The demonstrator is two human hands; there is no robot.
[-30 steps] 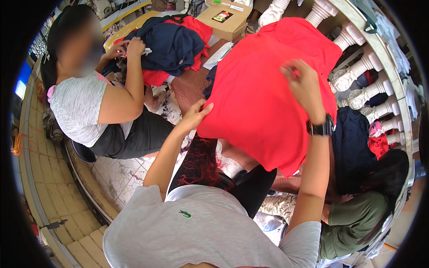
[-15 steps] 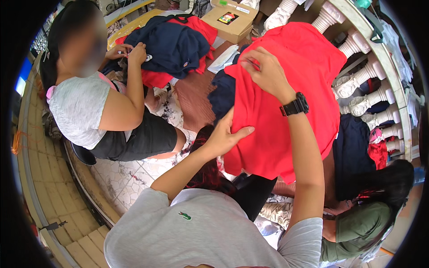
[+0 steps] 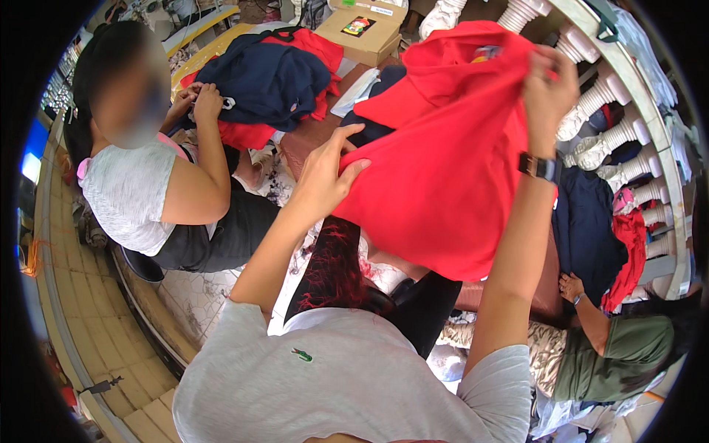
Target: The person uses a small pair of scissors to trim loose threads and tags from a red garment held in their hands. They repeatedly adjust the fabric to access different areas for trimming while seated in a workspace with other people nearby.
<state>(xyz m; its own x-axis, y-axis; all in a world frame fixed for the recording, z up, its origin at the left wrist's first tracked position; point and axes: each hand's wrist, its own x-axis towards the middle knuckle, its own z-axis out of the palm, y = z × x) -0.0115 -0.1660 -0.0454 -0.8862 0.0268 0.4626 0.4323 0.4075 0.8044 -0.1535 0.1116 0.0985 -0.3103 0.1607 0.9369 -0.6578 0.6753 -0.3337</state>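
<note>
A large red garment [image 3: 450, 170] spreads before me, partly lifted off the brown-covered table and tented toward the right. My right hand [image 3: 550, 92] is raised at its far right side, fingers closed on a fold of the cloth. Motion blurs those fingers, and whether a tool is also in them cannot be seen. At the garment's left edge, my left hand [image 3: 323, 173] has its thumb and fingers apart, the thumb against the red cloth. Dark navy fabric [image 3: 362, 133] lies beneath, mostly covered. A small coloured patch [image 3: 485, 53] shows near the garment's far edge.
At left, a person in grey [image 3: 140, 184] handles a navy garment [image 3: 258, 77] on a red-and-navy pile. A cardboard box [image 3: 362, 33] stands at the back. White balusters [image 3: 605, 133] line the right side. Lower right, another person's hand [image 3: 570, 288] touches a navy garment [image 3: 587, 229].
My right hand has moved right and away from me, pulling the red cloth up with it. My left hand has shifted left and farther out, its fingers more spread. The lower-right person has reached forward.
</note>
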